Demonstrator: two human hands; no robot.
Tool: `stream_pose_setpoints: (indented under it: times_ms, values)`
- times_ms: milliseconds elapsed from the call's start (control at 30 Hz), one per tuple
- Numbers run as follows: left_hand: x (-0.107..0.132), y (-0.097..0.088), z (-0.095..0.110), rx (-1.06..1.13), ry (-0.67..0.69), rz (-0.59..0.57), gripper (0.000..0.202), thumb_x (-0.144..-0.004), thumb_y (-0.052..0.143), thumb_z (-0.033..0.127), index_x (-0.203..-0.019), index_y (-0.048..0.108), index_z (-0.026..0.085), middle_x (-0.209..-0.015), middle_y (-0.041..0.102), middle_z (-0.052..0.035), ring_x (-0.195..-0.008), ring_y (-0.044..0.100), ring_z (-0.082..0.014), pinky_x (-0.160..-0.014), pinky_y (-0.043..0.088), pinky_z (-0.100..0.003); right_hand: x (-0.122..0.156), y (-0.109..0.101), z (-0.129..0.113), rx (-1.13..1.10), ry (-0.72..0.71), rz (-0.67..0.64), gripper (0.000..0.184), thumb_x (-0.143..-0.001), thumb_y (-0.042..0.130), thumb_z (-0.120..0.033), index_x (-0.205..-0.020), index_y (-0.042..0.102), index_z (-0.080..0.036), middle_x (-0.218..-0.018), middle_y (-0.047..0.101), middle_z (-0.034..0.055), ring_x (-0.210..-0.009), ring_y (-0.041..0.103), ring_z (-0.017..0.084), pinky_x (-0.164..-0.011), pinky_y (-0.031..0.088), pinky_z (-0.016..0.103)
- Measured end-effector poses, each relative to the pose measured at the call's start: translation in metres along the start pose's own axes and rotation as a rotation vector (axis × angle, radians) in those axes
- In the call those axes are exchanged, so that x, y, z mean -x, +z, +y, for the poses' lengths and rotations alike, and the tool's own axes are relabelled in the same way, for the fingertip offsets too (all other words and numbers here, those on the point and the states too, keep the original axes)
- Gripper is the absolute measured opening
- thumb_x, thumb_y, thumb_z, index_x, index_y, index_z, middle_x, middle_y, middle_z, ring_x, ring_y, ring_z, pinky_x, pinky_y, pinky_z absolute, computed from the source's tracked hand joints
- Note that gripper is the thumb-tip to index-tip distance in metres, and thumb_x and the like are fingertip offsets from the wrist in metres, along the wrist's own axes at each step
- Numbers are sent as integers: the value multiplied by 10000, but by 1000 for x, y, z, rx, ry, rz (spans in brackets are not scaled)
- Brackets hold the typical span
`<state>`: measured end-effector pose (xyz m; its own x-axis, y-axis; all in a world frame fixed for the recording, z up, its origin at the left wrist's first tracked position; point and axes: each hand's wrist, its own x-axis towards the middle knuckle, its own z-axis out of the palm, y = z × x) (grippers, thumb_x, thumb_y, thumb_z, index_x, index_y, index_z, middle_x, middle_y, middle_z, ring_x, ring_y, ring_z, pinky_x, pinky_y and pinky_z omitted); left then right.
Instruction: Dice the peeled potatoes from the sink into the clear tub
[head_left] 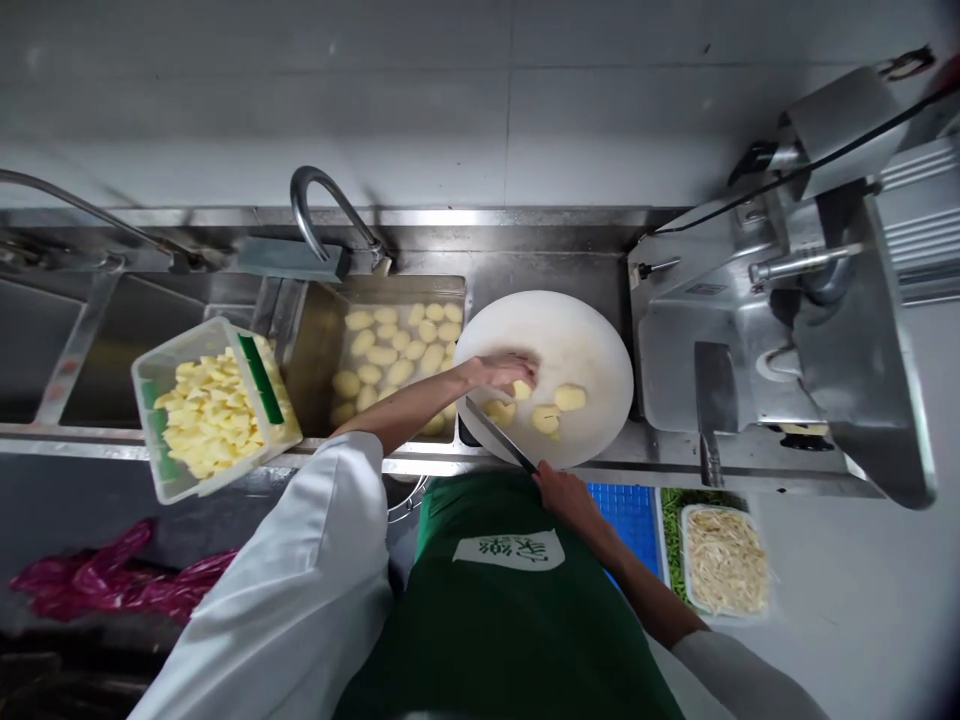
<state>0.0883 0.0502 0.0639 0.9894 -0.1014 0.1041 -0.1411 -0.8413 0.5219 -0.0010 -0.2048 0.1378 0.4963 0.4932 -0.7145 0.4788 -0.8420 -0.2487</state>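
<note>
My left hand rests on a peeled potato piece on the round white cutting board, fingers curled over it. My right hand grips the handle of a knife at the board's near edge; the blade points left toward the potato pieces. Other cut potato pieces lie on the board just right of my left hand.
A steel sink holds peeled potatoes in water. A clear tub of cut potato chunks sits on the sink's front edge. A metal slicing machine stands at right. A tray of pale shreds and a blue crate sit below.
</note>
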Motion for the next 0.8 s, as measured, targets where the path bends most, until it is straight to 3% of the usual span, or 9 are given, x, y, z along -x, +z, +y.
stream_pose_setpoints:
  times_ms: [200,300,367,500,600,667,800]
  values:
    - [17,-42,-56,-106,-43,-119,399,-875,673,391,-1216,646,186,-1152,593,-103,-1108,530,-278,-1043,413,-423,2,-4,11,-102,110,7,268,-1058,265,-334,-1088,485,-184,-932,708,119,-875,690,236,-664,341,277]
    - [33,-41,-57,-148,-56,-188,417,-873,683,357,-1258,631,206,-1168,591,-104,-1092,537,-283,-1008,454,-428,1,-3,16,-156,182,35,277,-1060,247,-330,-1086,479,-181,-915,705,119,-851,683,242,-652,327,282]
    - [53,-25,-40,-169,-123,-98,415,-899,657,349,-1289,606,218,-1219,582,-114,-1111,532,-294,-990,477,-449,0,-3,17,-175,208,39,280,-1059,245,-320,-1096,481,-173,-906,704,120,-841,681,243,-651,321,285]
    - [94,14,1,-35,-251,259,401,-938,606,427,-1298,571,253,-1219,588,-104,-1095,566,-266,-962,520,-454,-1,-8,11,-156,188,68,302,-1058,244,-310,-1120,496,-155,-894,704,123,-835,683,238,-657,318,287]
    - [107,23,9,136,-317,504,319,-962,572,424,-1201,613,217,-1121,605,-99,-1052,609,-217,-925,554,-396,-2,-15,3,-125,139,121,325,-1061,231,-327,-1117,501,-154,-876,708,115,-830,687,236,-655,317,290]
    - [109,22,5,189,-306,546,244,-981,543,386,-1078,656,192,-1054,629,-91,-1009,628,-197,-916,558,-378,-6,-18,-2,-98,124,128,329,-1061,232,-333,-1107,504,-155,-864,711,110,-822,689,236,-650,318,291]
    - [108,19,-6,222,-183,497,223,-988,531,337,-952,678,174,-995,663,-85,-963,636,-185,-890,555,-367,-14,-22,-10,-58,112,64,315,-1056,257,-322,-1097,522,-158,-894,709,117,-838,689,241,-648,334,289]
